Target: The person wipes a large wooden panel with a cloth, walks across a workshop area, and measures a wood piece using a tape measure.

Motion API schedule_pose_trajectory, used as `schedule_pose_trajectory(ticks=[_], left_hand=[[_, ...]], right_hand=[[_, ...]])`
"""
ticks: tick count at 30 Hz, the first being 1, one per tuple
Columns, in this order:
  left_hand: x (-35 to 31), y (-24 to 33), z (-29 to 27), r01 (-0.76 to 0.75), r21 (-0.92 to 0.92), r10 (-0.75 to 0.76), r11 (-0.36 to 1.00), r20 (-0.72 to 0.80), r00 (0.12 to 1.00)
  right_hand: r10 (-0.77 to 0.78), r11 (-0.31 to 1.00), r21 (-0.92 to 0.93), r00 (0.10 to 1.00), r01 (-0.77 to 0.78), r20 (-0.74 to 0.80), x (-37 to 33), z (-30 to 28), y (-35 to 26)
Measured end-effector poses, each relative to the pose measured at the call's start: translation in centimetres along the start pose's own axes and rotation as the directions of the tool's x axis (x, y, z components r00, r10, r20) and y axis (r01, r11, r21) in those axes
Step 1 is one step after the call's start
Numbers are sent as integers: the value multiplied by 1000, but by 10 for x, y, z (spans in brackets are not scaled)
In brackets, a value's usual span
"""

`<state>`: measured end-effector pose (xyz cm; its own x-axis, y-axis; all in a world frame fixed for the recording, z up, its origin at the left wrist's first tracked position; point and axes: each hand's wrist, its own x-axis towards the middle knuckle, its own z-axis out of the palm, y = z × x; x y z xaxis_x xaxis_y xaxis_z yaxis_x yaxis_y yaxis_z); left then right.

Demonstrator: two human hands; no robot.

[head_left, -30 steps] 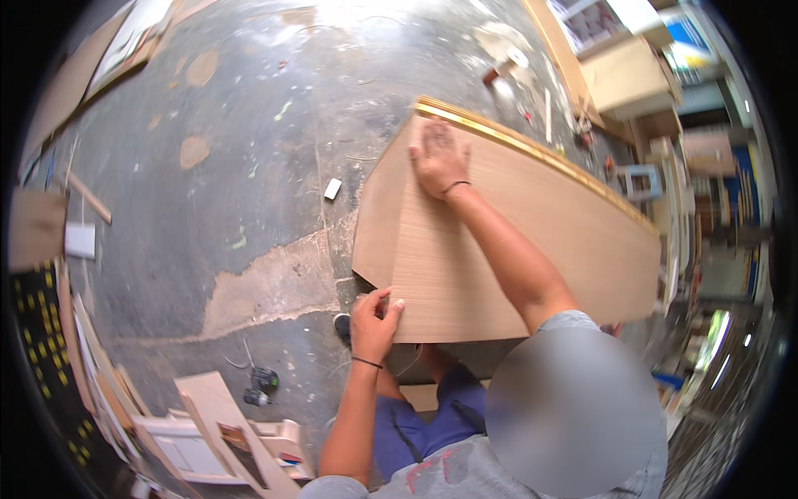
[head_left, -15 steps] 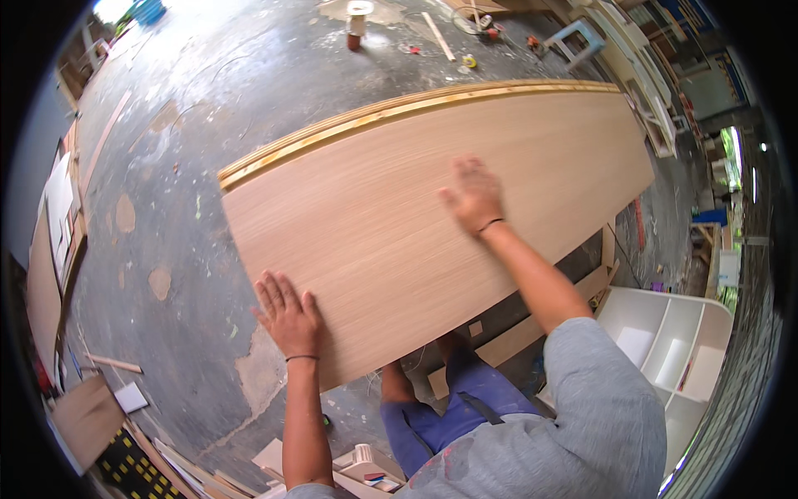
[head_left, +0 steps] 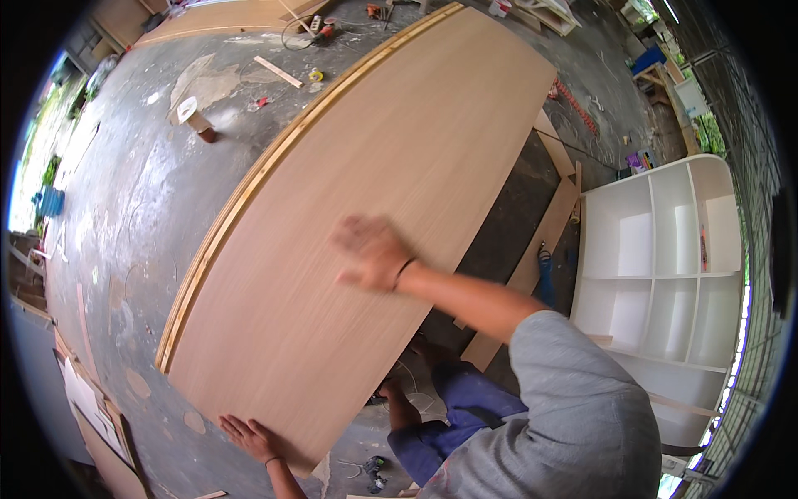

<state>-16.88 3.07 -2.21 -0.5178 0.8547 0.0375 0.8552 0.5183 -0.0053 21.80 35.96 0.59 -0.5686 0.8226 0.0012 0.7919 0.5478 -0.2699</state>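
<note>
A long, pale wood-grain panel (head_left: 399,158) lies in front of me, slanting from lower left to upper right. Light wooden strips (head_left: 241,191) run along its far long edge. My left hand (head_left: 249,438) rests flat at the panel's near left end, fingers stretched over the edge. Over the middle of the panel is my right hand (head_left: 372,254), smeared by motion, its fingers apart and nothing visible in it. Whether that palm touches the surface I cannot tell.
A white shelf unit (head_left: 657,277) with several compartments is at the right. Beneath the panel's near side are wooden boards (head_left: 540,237) and a blue-handled tool (head_left: 545,274). A power drill (head_left: 374,476) lies near my feet. Tape (head_left: 316,76) and a wood strip (head_left: 278,72) lie beyond the panel.
The view has turned to the right, so the panel slants more steeply. My right hand has swept across the panel toward its left end. My left hand stays at that end.
</note>
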Motion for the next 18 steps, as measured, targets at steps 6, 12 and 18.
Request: schedule_pose_trajectory(ticks=[6, 12, 18], left_hand=[[4, 2, 0, 40, 97, -45, 994, 57, 997], [24, 31, 29, 43, -7, -43, 999, 23, 999], [83, 158, -5, -213, 13, 210, 977, 118, 971]], right_hand=[[685, 717, -91, 723, -691, -93, -12, -62, 206], [339, 940, -81, 932, -331, 131, 11, -11, 48], [281, 959, -39, 960, -280, 11, 23, -42, 131]])
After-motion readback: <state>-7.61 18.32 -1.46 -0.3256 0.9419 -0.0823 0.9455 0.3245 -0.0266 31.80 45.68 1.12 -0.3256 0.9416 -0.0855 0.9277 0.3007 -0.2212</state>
